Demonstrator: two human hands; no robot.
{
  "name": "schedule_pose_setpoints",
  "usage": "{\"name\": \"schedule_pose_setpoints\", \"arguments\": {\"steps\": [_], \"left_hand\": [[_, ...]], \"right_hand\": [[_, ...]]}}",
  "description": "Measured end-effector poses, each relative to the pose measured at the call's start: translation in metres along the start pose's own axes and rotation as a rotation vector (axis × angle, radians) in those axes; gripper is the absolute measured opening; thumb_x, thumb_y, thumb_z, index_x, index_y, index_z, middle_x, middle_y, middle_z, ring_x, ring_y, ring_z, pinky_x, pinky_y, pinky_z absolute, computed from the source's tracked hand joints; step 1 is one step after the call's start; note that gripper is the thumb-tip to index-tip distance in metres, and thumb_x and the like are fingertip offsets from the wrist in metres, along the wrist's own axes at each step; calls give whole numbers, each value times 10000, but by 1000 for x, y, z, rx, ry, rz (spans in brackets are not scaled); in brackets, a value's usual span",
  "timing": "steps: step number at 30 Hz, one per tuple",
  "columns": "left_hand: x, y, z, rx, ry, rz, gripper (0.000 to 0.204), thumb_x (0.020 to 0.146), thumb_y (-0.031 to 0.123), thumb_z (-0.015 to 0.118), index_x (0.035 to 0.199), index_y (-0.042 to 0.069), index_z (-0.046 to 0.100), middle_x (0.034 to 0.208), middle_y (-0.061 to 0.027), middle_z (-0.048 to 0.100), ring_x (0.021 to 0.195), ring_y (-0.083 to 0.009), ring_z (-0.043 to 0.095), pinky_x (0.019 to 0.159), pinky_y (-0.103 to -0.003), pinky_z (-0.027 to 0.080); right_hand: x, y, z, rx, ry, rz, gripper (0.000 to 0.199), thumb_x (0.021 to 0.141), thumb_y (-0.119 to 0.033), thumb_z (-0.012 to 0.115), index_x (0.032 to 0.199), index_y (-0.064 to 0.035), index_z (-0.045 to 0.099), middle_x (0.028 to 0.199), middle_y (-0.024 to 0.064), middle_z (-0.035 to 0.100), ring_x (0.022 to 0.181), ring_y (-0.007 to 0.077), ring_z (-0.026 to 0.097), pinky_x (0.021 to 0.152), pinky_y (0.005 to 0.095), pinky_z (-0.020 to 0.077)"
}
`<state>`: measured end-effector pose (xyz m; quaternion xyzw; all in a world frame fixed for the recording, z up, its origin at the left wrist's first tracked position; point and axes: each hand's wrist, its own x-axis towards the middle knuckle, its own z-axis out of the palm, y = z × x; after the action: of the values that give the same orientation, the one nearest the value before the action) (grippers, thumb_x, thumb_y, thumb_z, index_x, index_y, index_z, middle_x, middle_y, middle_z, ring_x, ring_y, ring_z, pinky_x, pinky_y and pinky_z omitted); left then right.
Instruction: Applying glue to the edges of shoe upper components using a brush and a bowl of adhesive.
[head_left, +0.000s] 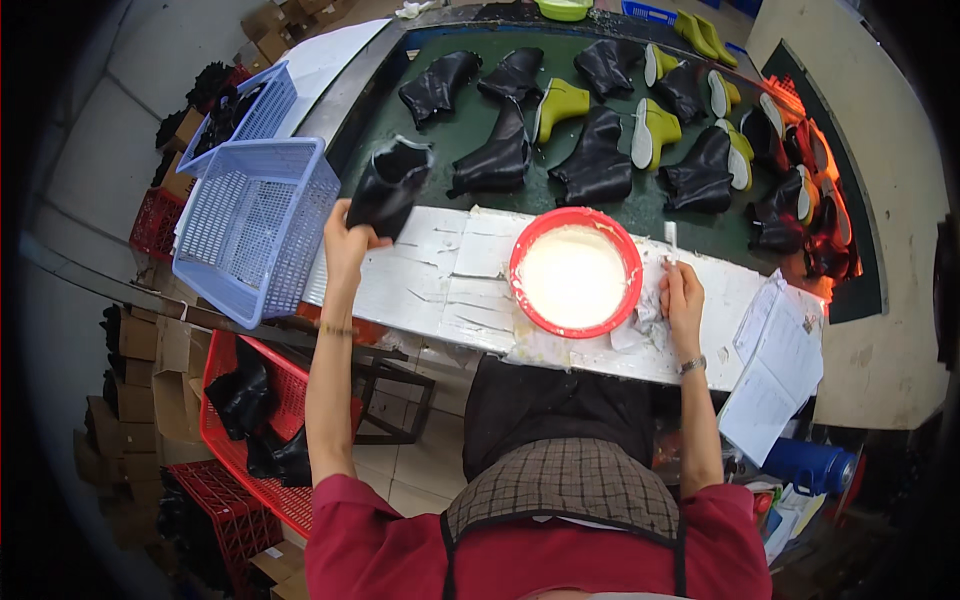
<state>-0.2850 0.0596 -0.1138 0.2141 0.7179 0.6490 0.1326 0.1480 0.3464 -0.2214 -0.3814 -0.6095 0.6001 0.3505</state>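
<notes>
My left hand (350,243) is closed on a black boot upper (386,195), lifted over the left end of the white work board (400,290); the upper is slightly blurred. In my right hand (682,300) is a small brush (671,240), its pale head pointing away from me. Between my hands stands a round red basin (636,262) holding thick white paste (573,278). A crumpled white scrap (640,330) lies beside the basin, close to my right hand.
Black boot uppers (495,150) and yellow-green soles (655,133) lie on the green conveyor (400,150) ahead, which runs right into an orange-glowing opening (840,220). A blue basket (250,220) stands left; a red basket (270,480) holds boots below. Papers (775,360) hang at right.
</notes>
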Motion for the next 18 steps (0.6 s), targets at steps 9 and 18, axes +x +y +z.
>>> {"name": "schedule_pose_setpoints", "arguments": {"steps": [9,18], "left_hand": [[144,-90,-6,835,54,346,476,722,-142,577,1146,72,602,1172,-159,694,1137,-373,656,976,-416,517],[8,-19,-9,871,58,681,427,858,3,659,1275,94,681,1449,-200,529,1385,-381,450,1160,-471,335]], "right_hand": [[-5,4,14,21,130,-76,189,1064,-178,543,1098,-12,628,720,-41,542,488,-2,362,420,188,259],[-5,5,1,-41,222,-27,200,1032,-195,616,1089,-7,653,748,-27,601,610,29,500,525,204,386]]}}
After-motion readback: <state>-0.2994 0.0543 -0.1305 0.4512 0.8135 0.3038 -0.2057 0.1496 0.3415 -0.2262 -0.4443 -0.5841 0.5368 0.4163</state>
